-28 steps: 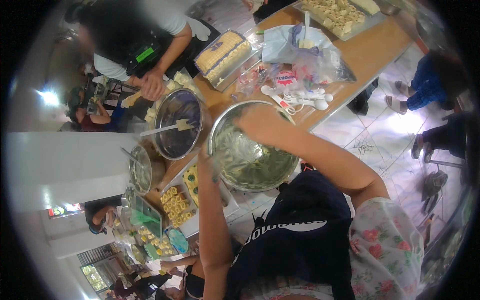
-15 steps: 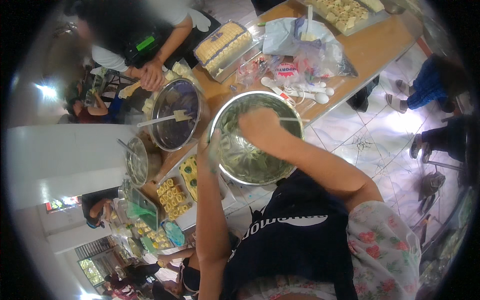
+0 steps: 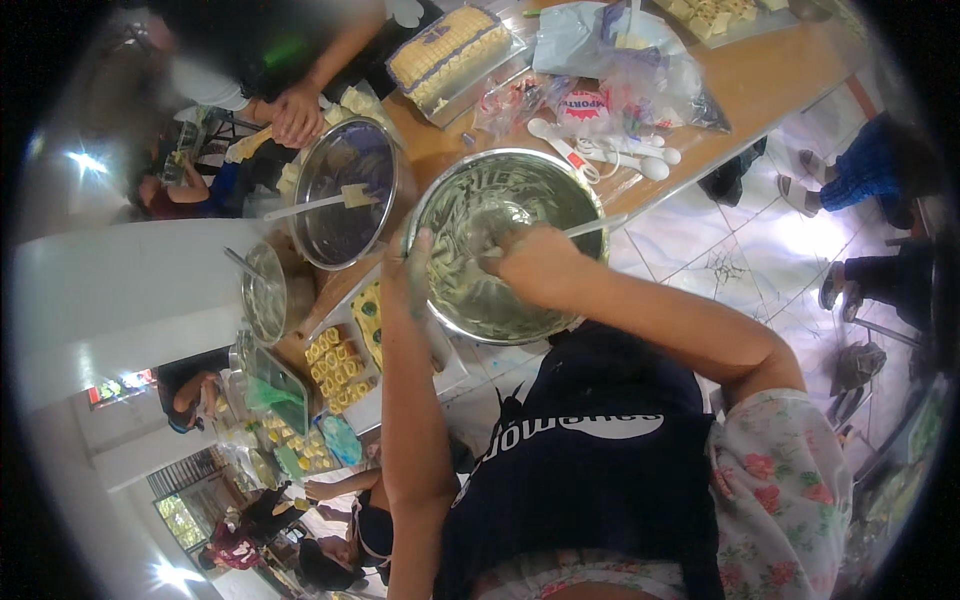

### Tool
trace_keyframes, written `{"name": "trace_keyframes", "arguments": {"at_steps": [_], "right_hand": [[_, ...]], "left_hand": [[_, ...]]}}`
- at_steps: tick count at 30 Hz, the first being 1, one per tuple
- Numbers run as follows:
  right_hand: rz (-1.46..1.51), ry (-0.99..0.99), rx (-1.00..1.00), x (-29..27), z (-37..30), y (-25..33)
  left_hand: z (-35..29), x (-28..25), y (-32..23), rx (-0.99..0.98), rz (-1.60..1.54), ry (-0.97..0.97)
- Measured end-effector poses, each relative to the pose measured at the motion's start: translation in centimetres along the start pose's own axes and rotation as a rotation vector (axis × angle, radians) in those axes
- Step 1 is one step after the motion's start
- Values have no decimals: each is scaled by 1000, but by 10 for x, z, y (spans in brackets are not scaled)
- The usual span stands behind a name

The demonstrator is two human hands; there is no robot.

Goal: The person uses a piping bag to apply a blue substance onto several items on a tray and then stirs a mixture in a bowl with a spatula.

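A steel mixing bowl (image 3: 462, 325) with pale green cream smeared over its inside is tilted toward me at the table's near edge. My left hand (image 3: 412, 272), dabbed with green cream, grips the bowl's left rim. Inside the bowl, my right hand (image 3: 540, 265) is closed, fingers curled over and partly blurred. By its fingertips a pale, see-through rounded shape (image 3: 492, 222) shows in the cream; its kind is unclear. A white utensil handle (image 3: 598, 226) crosses the bowl's right rim, its other end hidden behind my right hand.
Left of the bowl stands another steel bowl (image 3: 318, 250) with purple cream and a white spatula (image 3: 310, 207). Behind are a decorated cake (image 3: 445, 58), plastic bags (image 3: 650, 85) and white measuring spoons (image 3: 640, 160). A co-worker's clasped hands (image 3: 296, 115) rest at the far left.
The whole view has shifted, so the table's things appear higher. My right hand has moved toward the near right inside the bowl. My left hand stays on the rim.
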State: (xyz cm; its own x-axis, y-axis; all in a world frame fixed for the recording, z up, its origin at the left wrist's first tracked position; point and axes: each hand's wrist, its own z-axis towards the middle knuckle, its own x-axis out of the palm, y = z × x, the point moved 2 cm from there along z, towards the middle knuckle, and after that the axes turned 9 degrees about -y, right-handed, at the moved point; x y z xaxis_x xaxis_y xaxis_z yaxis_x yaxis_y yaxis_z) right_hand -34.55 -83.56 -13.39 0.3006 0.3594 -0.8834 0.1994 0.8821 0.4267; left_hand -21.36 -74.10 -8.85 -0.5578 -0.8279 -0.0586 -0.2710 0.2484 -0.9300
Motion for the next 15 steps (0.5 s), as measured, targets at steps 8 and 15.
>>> {"name": "trace_keyframes", "arguments": {"at_steps": [8, 15], "right_hand": [[171, -524, -105, -35, 11, -16], [5, -74, -215, -16, 0, -18]], "left_hand": [[-1, -5, 5, 115, 4, 51], [-2, -4, 3, 146, 62, 75]]}}
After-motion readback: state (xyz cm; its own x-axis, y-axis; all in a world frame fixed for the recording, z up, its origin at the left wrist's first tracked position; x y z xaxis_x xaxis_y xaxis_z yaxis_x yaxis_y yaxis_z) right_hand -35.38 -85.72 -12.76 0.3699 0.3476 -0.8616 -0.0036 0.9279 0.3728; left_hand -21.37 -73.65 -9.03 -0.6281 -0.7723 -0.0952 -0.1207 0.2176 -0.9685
